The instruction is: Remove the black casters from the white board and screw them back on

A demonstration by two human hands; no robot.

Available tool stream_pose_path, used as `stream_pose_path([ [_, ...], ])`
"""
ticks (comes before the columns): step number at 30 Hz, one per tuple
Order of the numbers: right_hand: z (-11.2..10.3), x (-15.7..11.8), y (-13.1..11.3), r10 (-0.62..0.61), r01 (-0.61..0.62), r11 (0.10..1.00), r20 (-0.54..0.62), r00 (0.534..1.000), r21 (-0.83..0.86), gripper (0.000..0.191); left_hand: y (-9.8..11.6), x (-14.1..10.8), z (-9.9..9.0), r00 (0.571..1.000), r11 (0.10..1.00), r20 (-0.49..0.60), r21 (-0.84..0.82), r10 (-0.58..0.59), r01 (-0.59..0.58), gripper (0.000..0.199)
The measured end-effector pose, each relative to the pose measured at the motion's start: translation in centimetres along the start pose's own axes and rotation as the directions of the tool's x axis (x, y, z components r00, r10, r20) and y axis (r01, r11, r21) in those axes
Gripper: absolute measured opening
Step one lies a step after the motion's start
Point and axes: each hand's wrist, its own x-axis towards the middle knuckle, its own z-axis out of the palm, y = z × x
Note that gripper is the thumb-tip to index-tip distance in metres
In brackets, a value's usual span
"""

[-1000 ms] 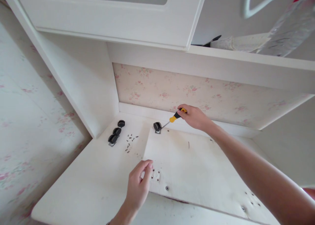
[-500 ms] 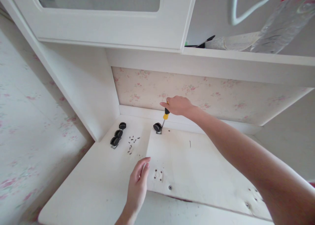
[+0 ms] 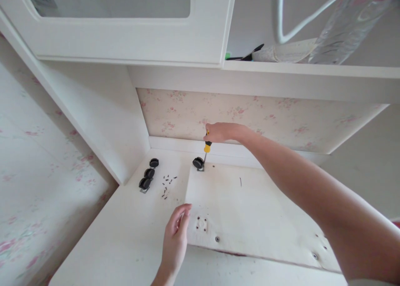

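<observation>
Outstretched right hand (image 3: 218,132) holds a screwdriver (image 3: 207,147) nearly upright.

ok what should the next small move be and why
Probably turn the screwdriver with the right hand: it reaches down to the metal plate of the black caster, though exact contact is too small to see.

We see our right grip (image 3: 215,131) wrapped around the yellow-and-black handle of a screwdriver (image 3: 206,148), its shaft running down to a black caster (image 3: 198,163) at the far left corner of a white board (image 3: 256,211). Our left grip (image 3: 176,227), fingers curled, is by the board's near left edge. Left on the worktop (image 3: 125,236) stand three more casters (image 3: 149,173); scattered screws (image 3: 167,180) lie between them and the board.
</observation>
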Motion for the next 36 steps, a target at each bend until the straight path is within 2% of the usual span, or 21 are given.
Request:
stream_pose_path([
  [3,0.1,0.2,-0.1,0.037,-0.038,0.999,-0.041,0.998,-0.018,0.055,-0.1,-0.1,0.0,1.0,1.0,0.013,0.009,0.0,0.0,0.041],
  [7,0.2,0.4,0.1,-0.012,0.012,1.0,-0.024,1.0,0.008,0.055,-0.3,-0.1,-0.1,1.0,1.0,0.011,0.004,0.002,-0.002,0.039],
  [10,0.4,0.5,0.0,0.003,-0.003,1.0,-0.044,0.999,-0.004,0.051,-0.3,-0.1,-0.1,1.0,1.0,0.007,-0.003,0.012,-0.012,0.038],
  [13,0.5,0.5,-0.1,0.024,-0.026,0.999,-0.088,0.996,-0.025,0.059,-0.3,-0.1,0.0,1.0,1.0,0.008,-0.007,0.02,-0.02,0.037],
  [17,0.6,0.4,0.0,-0.035,0.035,0.999,-0.041,0.999,0.006,0.06,-0.3,0.0,0.1,1.0,1.0,0.003,-0.013,0.027,-0.027,0.037],
  [20,0.6,0.4,0.0,-0.011,0.011,1.0,-0.054,0.999,0.001,0.057,-0.2,0.0,0.1,1.0,1.0,-0.005,-0.007,0.029,-0.029,0.037],
  [23,0.6,0.1,0.2,0.007,-0.006,1.0,-0.072,0.997,0.004,0.063,0.0,-0.1,0.1,0.999,0.999,-0.011,0.005,0.037,-0.037,0.036],
  [27,0.6,0.0,0.5,-0.054,0.055,0.998,-0.025,0.998,0.043,0.06,0.0,-0.1,0.1,0.999,0.999,-0.011,0.018,0.036,-0.036,0.037],
  [32,0.8,0.2,0.3,-0.005,0.005,1.0,-0.074,0.997,0.0,0.065,-0.1,-0.1,0.1,1.0,1.0,0.01,0.016,0.01,-0.01,0.038],
  [36,1.0,0.2,0.0,-0.023,0.023,1.0,-0.072,0.997,0.001,0.062,-0.1,-0.2,0.0,1.0,1.0,0.013,0.017,0.005,-0.006,0.037],
])
